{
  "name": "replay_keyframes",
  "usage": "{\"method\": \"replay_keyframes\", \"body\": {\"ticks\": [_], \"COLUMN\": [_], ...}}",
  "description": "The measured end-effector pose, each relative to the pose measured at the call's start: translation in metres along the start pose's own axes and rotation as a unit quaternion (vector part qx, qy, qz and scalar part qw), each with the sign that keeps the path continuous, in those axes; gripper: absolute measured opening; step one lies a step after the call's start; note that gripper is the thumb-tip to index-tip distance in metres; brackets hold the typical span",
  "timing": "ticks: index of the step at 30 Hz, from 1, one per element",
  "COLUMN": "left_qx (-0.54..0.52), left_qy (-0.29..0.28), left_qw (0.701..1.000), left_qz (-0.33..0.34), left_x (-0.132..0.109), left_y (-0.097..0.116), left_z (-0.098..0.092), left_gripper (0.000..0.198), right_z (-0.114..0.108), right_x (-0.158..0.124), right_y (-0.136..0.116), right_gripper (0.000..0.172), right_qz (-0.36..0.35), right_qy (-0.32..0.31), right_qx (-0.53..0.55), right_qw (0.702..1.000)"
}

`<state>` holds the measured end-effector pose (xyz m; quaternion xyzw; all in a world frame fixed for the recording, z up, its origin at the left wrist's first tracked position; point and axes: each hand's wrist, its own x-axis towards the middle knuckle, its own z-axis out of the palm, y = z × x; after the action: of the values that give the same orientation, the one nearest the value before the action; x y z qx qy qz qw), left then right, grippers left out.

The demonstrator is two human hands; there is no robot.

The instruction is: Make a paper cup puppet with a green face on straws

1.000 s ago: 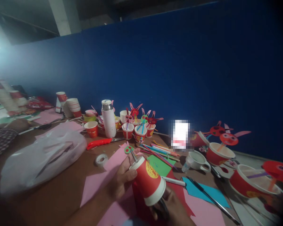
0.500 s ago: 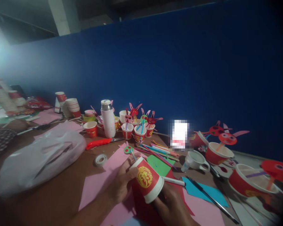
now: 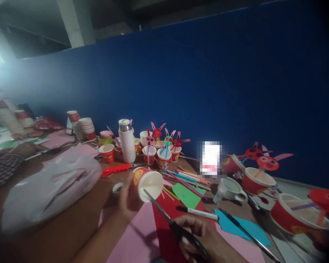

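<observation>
Beyond cup (image 3: 148,180) in L hand (image 3: 128,202), red-handled tool (image 3: 116,170) lies nr wht flask (image 3: 127,145).

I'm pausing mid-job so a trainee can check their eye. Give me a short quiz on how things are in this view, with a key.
1. Which hand grips the black-handled scissors?
2. Pick one. The blades point at: A, the mug's handle; B, the open mouth of the red paper cup; C, the roll of tape.
3. True or false: the cup stands upright on the table.

Key:
1. The right hand.
2. B.
3. False; the left hand holds it tilted, its mouth turned toward the scissors.
</observation>
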<state>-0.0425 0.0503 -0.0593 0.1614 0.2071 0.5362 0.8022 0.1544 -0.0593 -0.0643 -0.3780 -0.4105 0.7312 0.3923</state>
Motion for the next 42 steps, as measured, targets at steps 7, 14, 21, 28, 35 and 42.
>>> {"method": "replay_keyframes", "body": {"ticks": [7,14,21,28,35,42], "left_qx": [0.012,0.020,0.031,0.028,0.059,0.092], "left_qy": [-0.043,-0.042,-0.064,-0.013,-0.018,-0.106], "left_qw": [0.999,0.999,0.997,0.997,0.998,0.990], "left_qz": [0.011,-0.002,-0.020,-0.066,-0.004,-0.006], "left_x": [0.003,-0.001,-0.003,-0.005,-0.005,-0.007], "left_y": [0.008,0.003,-0.002,-0.006,-0.012,-0.008], "left_z": [-0.002,-0.011,-0.012,-0.018,-0.002,-0.012], "left_gripper": [0.039,0.040,0.039,0.033,0.015,0.049], "right_z": [-0.013,-0.014,-0.022,-0.018,-0.017,-0.022], "right_x": [-0.008,-0.008,-0.002,-0.001,-0.001,-0.002], "right_y": [-0.004,-0.007,0.005,0.007,0.002,-0.001], "right_gripper": [0.054,0.057,0.054,0.046,0.047,0.046], "right_qz": [-0.029,-0.052,-0.099,-0.085,-0.104,-0.127], "right_qy": [-0.055,-0.024,-0.010,0.022,0.058,0.084], "right_qx": [-0.007,-0.019,-0.023,-0.030,-0.042,-0.050], "right_qw": [0.998,0.998,0.995,0.996,0.992,0.987]}}
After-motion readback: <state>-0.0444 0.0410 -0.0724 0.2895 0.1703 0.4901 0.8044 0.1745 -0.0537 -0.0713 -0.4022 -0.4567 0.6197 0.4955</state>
